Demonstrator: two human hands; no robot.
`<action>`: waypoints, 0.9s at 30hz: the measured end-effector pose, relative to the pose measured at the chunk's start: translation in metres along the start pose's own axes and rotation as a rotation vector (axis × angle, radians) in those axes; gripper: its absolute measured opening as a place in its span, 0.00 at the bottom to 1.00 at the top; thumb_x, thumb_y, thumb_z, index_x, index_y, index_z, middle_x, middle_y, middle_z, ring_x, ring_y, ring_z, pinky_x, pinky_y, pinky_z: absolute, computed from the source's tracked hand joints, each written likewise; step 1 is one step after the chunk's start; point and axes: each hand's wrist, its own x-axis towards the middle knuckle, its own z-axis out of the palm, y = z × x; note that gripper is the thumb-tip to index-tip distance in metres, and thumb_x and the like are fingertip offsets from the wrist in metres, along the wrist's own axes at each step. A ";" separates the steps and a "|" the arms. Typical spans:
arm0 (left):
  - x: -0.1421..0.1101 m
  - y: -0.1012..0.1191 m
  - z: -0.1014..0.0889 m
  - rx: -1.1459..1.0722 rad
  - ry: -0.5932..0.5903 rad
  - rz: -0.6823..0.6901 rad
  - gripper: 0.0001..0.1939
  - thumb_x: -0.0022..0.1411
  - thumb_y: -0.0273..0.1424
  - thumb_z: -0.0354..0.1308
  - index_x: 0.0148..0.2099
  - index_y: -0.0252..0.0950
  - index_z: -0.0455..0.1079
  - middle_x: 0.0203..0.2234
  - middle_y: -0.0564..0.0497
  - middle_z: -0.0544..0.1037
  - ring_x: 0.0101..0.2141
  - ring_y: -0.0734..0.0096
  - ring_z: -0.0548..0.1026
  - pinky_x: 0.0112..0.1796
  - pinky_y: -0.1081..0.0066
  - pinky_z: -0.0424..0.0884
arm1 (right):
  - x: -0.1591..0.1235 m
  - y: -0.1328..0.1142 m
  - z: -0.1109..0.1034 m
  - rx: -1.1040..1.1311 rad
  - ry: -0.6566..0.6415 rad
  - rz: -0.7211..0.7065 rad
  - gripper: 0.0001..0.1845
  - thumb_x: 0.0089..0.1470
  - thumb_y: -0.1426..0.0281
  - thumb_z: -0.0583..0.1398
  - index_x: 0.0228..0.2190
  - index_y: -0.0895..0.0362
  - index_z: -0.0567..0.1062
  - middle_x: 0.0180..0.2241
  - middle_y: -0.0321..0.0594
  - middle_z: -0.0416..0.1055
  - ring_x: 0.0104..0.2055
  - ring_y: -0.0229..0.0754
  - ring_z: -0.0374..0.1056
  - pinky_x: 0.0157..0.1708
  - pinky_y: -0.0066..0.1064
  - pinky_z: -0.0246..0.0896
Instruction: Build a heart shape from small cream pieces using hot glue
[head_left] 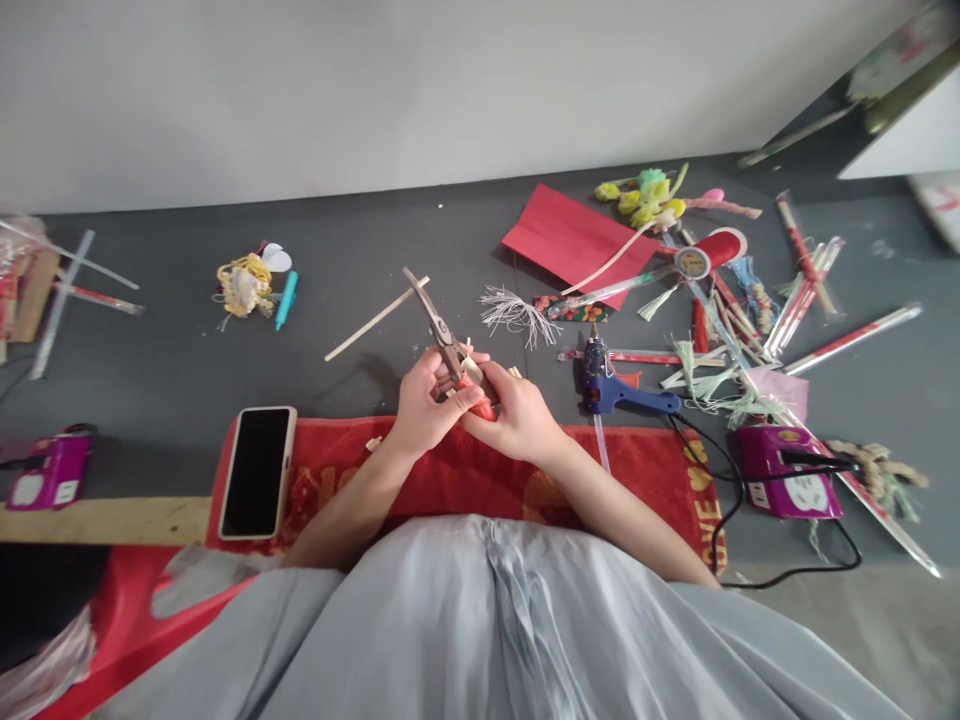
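Note:
A pair of scissors (pixel 444 340) is held between my two hands over the near side of the table, blades pointing up and to the left. My left hand (pixel 429 408) is closed around the scissors near the pivot, its thumb by the orange-red handle (pixel 480 402). From the other side, my right hand (pixel 517 408) grips the handle. Small pale bits show near the right-hand fingers; what they are is unclear. Beyond the blade tips, a thin wooden stick (pixel 375 320) lies on the table. The red towel (pixel 487 480) is under my wrists.
A phone (pixel 259 472) lies on the towel's left end. To the right are a blue glue gun (pixel 600 375), a purple box with a cord (pixel 787 472), red paper (pixel 577 240), a ribbon spool (pixel 709 255) and tassels. Yellow cord (pixel 246 285) and a teal tube (pixel 286 300) lie left.

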 end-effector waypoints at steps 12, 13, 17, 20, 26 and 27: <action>0.001 0.006 -0.009 0.375 0.049 0.131 0.28 0.63 0.53 0.58 0.53 0.36 0.68 0.44 0.42 0.81 0.41 0.62 0.81 0.43 0.64 0.78 | 0.001 -0.002 -0.004 -0.016 0.034 0.069 0.20 0.47 0.55 0.58 0.39 0.54 0.67 0.30 0.39 0.73 0.30 0.44 0.69 0.32 0.34 0.61; 0.000 0.009 -0.012 0.492 0.109 0.234 0.23 0.67 0.50 0.55 0.51 0.36 0.69 0.41 0.44 0.81 0.39 0.64 0.80 0.42 0.64 0.77 | 0.001 -0.002 -0.005 -0.013 0.055 0.086 0.20 0.47 0.55 0.58 0.39 0.53 0.65 0.29 0.38 0.73 0.29 0.44 0.68 0.32 0.34 0.60; 0.004 0.020 -0.030 1.084 0.519 0.732 0.09 0.68 0.32 0.54 0.46 0.34 0.71 0.37 0.44 0.78 0.41 0.62 0.76 0.45 0.61 0.71 | 0.001 -0.002 -0.012 -0.026 0.090 0.114 0.21 0.46 0.55 0.59 0.39 0.52 0.63 0.28 0.37 0.72 0.30 0.44 0.68 0.32 0.33 0.61; 0.010 0.018 -0.042 1.293 0.576 0.778 0.15 0.68 0.27 0.51 0.56 0.32 0.67 0.44 0.38 0.77 0.49 0.59 0.74 0.51 0.59 0.69 | 0.000 -0.003 -0.014 -0.083 0.037 0.095 0.22 0.46 0.55 0.59 0.41 0.53 0.63 0.31 0.39 0.72 0.32 0.46 0.69 0.33 0.34 0.61; 0.015 0.006 -0.052 1.256 0.533 0.698 0.11 0.72 0.26 0.47 0.49 0.34 0.69 0.36 0.45 0.79 0.39 0.67 0.78 0.42 0.69 0.71 | -0.005 -0.004 -0.010 -0.164 -0.088 0.023 0.23 0.48 0.57 0.57 0.44 0.55 0.63 0.33 0.42 0.72 0.33 0.48 0.69 0.36 0.38 0.62; 0.014 0.006 -0.053 1.247 0.539 0.702 0.11 0.72 0.26 0.46 0.46 0.34 0.70 0.33 0.46 0.79 0.36 0.68 0.78 0.40 0.70 0.71 | -0.005 -0.003 -0.010 -0.164 -0.095 0.005 0.23 0.49 0.58 0.57 0.45 0.55 0.63 0.34 0.42 0.72 0.34 0.49 0.70 0.36 0.38 0.62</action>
